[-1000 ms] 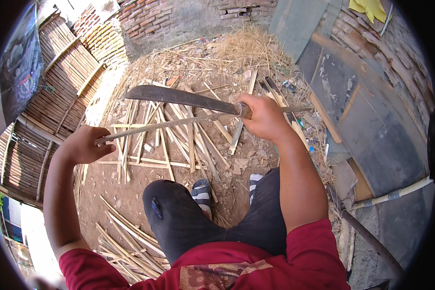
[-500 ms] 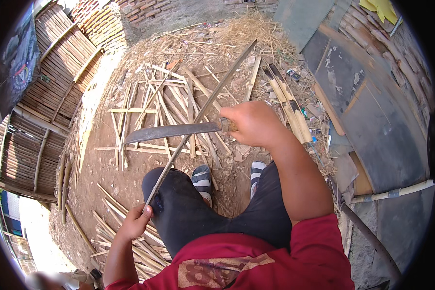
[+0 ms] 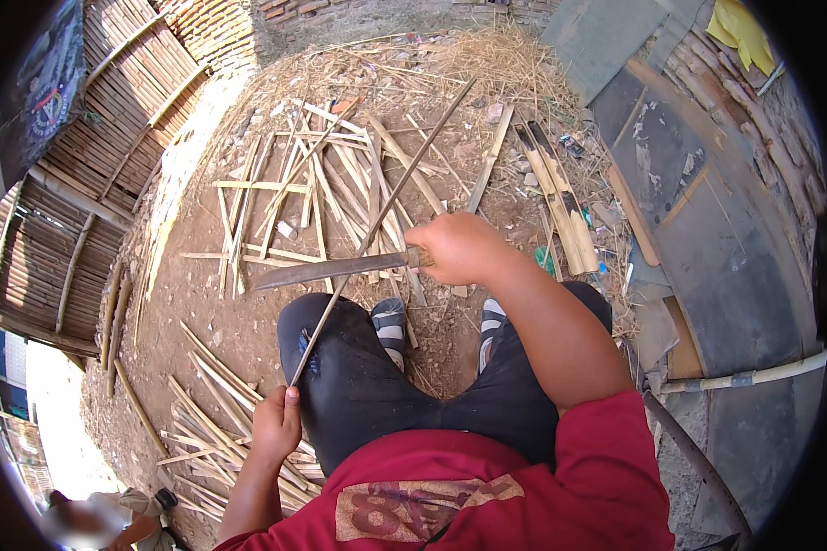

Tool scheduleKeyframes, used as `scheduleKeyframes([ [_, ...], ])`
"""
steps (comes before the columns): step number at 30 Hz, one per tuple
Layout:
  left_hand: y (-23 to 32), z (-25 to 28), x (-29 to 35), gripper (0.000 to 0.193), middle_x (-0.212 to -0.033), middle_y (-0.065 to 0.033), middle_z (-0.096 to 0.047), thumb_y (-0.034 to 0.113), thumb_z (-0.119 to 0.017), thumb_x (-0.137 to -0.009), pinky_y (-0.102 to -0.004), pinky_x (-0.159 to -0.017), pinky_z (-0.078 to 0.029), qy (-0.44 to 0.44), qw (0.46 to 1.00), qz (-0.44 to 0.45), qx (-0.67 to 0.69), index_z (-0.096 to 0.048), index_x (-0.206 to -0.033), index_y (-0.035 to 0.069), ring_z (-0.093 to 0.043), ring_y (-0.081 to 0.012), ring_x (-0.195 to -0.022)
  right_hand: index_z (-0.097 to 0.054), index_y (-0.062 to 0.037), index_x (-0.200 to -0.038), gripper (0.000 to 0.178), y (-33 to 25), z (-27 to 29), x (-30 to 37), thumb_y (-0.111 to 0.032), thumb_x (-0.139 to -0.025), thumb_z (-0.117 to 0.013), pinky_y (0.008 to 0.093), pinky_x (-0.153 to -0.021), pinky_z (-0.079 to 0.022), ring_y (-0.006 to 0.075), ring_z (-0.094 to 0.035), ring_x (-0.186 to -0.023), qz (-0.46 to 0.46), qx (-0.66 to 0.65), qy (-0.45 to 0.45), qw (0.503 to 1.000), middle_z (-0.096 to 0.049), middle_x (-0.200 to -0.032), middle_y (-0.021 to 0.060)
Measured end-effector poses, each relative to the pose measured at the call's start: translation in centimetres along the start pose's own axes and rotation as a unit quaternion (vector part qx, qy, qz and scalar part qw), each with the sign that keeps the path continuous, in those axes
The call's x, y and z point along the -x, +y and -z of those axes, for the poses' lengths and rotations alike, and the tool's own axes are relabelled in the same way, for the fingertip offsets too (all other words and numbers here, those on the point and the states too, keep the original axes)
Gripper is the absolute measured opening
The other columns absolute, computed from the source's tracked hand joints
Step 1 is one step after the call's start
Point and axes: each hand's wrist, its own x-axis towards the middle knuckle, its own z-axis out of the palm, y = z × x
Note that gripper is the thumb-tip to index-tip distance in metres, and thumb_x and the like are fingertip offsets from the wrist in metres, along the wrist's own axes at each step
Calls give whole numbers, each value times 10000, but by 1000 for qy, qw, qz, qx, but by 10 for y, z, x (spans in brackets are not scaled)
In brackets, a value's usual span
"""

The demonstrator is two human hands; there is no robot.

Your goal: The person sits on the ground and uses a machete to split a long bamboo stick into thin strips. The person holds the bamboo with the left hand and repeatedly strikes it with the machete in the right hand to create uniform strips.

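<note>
At left we count a pile of loose sticks (image 3: pixel 213 401) on the dirt, and just beside it our left hand (image 3: pixel 277 422), closed around the lower end of a long stick (image 3: pixel 377 227) slanting up and rightward. At centre we hold a knife (image 3: pixel 312 273), blade crossing the stick, contact unclear, its handle clamped in our right hand (image 3: pixel 457 248), apart from the left; farther right, dark boards (image 3: pixel 735 248).

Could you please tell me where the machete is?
In the head view, the machete is just left of centre, held in the right hand, crossing the long strip.
</note>
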Motion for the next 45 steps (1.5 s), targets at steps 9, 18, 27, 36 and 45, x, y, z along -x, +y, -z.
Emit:
scheduleKeyframes([
  [9,1,0,0,555,-636,-246,-560,414,-438,-1073,-487,-590,-433,16,998,3,-66,-541,-764,-37,-571,-433,-604,-683,-88,-1244,480,36,-23,-16,-319,-834,-776,461,-858,-553,397,-701,-952,-48,-54,68,995,-720,-1052,223],
  [18,5,1,2,514,-652,-253,-576,399,-462,-1065,-531,-603,-436,18,995,2,-96,-538,-766,-12,-581,-478,-643,-682,-88,-1221,434,84,-28,-23,-260,-829,-755,462,-860,-553,372,-700,-992,-124,-146,93,977,-723,-1066,208],
  [27,-7,-1,6,511,-654,-249,-578,395,-460,-1066,-513,-594,-439,8,997,-6,-70,-545,-768,-11,-579,-480,-642,-695,-118,-1191,398,91,-23,-21,-249,-821,-759,440,-867,-549,383,-693,-974,-139,-165,70,974,-721,-1027,210],
  [36,-31,13,10,523,-577,-175,-493,370,-460,-1079,-422,-552,-404,-55,998,-7,42,-534,-753,-31,-458,-266,-531,-667,-48,-1237,464,28,0,-8,-252,-832,-767,447,-890,-548,365,-693,-1026,-47,-35,-19,998,-714,-1066,233],
  [45,-36,19,12,567,-579,-54,-449,433,-449,-1081,-366,-549,-389,-86,991,51,87,-510,-728,-8,-417,-142,-584,-658,-96,-1290,524,42,-6,-12,-278,-817,-791,434,-866,-558,366,-702,-999,-65,-30,15,997,-711,-1075,234],
])
